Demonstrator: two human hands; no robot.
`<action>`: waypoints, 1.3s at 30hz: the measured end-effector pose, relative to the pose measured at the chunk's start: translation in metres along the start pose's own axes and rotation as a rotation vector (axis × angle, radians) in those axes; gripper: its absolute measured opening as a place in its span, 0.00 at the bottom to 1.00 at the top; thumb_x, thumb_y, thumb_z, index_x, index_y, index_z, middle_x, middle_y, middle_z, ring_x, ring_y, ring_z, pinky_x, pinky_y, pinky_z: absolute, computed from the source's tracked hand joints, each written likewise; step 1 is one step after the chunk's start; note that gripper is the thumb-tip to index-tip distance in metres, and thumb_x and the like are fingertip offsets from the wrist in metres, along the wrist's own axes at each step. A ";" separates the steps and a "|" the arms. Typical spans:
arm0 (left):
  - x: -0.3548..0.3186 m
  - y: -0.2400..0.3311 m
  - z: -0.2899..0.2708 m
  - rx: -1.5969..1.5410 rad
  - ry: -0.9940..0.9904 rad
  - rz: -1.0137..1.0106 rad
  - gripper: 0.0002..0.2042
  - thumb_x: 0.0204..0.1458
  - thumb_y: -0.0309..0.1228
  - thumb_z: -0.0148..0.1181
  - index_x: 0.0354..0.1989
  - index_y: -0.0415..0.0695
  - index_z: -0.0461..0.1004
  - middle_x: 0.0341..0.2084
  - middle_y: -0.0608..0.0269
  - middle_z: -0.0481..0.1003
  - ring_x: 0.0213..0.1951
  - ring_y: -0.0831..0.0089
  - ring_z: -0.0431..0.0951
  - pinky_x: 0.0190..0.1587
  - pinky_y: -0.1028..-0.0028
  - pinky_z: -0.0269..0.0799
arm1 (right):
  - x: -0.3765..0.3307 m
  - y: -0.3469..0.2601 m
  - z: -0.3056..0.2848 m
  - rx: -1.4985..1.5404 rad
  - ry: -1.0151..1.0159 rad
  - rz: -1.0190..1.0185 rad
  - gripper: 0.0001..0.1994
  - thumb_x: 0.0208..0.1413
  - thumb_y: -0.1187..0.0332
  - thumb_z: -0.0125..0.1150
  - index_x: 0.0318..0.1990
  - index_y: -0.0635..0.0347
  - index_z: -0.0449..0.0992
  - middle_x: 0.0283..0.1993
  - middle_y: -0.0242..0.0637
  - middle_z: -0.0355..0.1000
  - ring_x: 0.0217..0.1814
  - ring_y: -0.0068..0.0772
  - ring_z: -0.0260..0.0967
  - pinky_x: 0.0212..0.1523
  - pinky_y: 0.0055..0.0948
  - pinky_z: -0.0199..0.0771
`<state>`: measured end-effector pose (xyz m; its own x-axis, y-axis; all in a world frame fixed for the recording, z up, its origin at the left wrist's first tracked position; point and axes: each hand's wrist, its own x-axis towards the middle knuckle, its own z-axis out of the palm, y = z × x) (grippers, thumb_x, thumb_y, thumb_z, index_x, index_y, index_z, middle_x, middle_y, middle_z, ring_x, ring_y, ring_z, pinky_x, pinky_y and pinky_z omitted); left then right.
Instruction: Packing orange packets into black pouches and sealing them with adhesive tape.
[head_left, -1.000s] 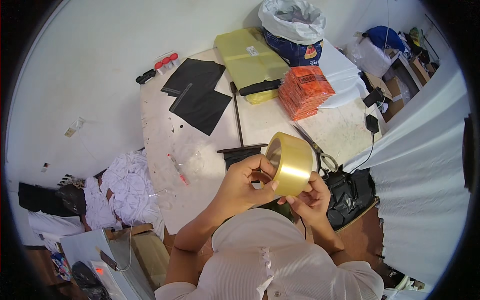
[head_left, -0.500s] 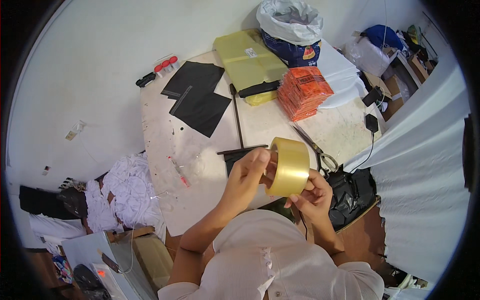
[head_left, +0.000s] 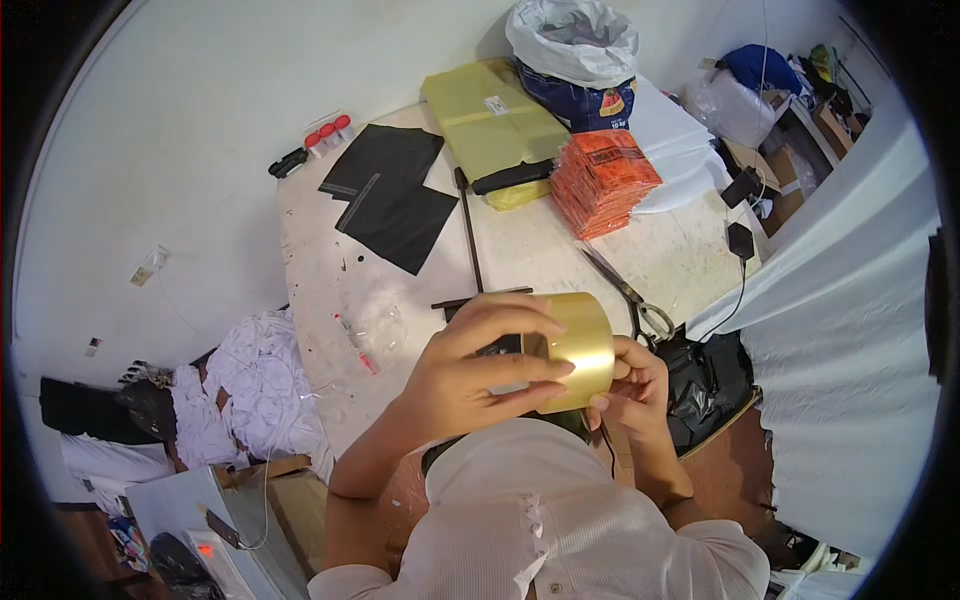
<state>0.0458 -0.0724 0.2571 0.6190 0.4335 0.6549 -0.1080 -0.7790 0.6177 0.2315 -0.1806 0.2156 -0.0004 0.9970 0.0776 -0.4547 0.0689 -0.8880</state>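
Observation:
A wide roll of golden packing tape is between my two hands, over the near edge of the table. My left hand grips it from the left, with long fingers laid across its curved outer face; the thumb is hidden. At the roll's right side my right hand is closed, thumb and bent fingers pinching at its edge. Whether a strip of tape is between those fingertips is hard to make out. Just beyond the right hand lies a pair of large scissors. Behind my left hand is a black T-shaped stick.
The white table bears black plastic bags, a yellow package, a stack of orange packets, a blue and white sack and a red-and-white pen. White cloth is heaped at left; a white curtain hangs at right.
My left hand has turned, its fingers now across the outside of the roll where the thumb and fingers held its left rim before. The roll has dropped slightly toward me.

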 end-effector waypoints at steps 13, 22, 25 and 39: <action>-0.002 0.015 -0.007 0.097 -0.149 -0.207 0.09 0.35 0.22 0.66 0.24 0.38 0.70 0.32 0.62 0.72 0.38 0.65 0.72 0.38 0.71 0.70 | 0.004 -0.001 0.006 -0.072 0.046 0.132 0.20 0.39 0.85 0.53 0.45 0.75 0.64 0.31 0.42 0.72 0.18 0.18 0.65 0.17 0.14 0.66; -0.009 -0.001 0.004 0.303 -0.080 -0.023 0.10 0.37 0.25 0.65 0.26 0.40 0.70 0.31 0.63 0.70 0.35 0.66 0.72 0.32 0.73 0.71 | 0.008 0.004 -0.001 -0.071 -0.009 0.143 0.21 0.42 0.85 0.53 0.48 0.74 0.62 0.35 0.41 0.73 0.19 0.15 0.64 0.17 0.12 0.64; -0.009 -0.003 0.001 0.241 -0.028 -0.032 0.10 0.35 0.26 0.65 0.27 0.39 0.72 0.30 0.63 0.71 0.35 0.67 0.73 0.32 0.73 0.72 | 0.009 0.004 -0.002 -0.064 -0.062 0.119 0.22 0.45 0.86 0.54 0.51 0.73 0.61 0.39 0.41 0.74 0.20 0.13 0.64 0.18 0.10 0.63; -0.018 -0.027 -0.005 0.547 -0.075 0.470 0.09 0.37 0.26 0.64 0.26 0.39 0.72 0.28 0.61 0.72 0.34 0.68 0.77 0.28 0.77 0.76 | 0.014 0.003 0.003 -0.093 -0.050 0.222 0.21 0.43 0.85 0.53 0.48 0.74 0.62 0.33 0.41 0.72 0.20 0.17 0.65 0.19 0.14 0.67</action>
<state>0.0334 -0.0567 0.2307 0.6565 -0.0193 0.7541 0.0173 -0.9990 -0.0406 0.2271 -0.1669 0.2156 -0.1361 0.9853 -0.1035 -0.3546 -0.1460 -0.9236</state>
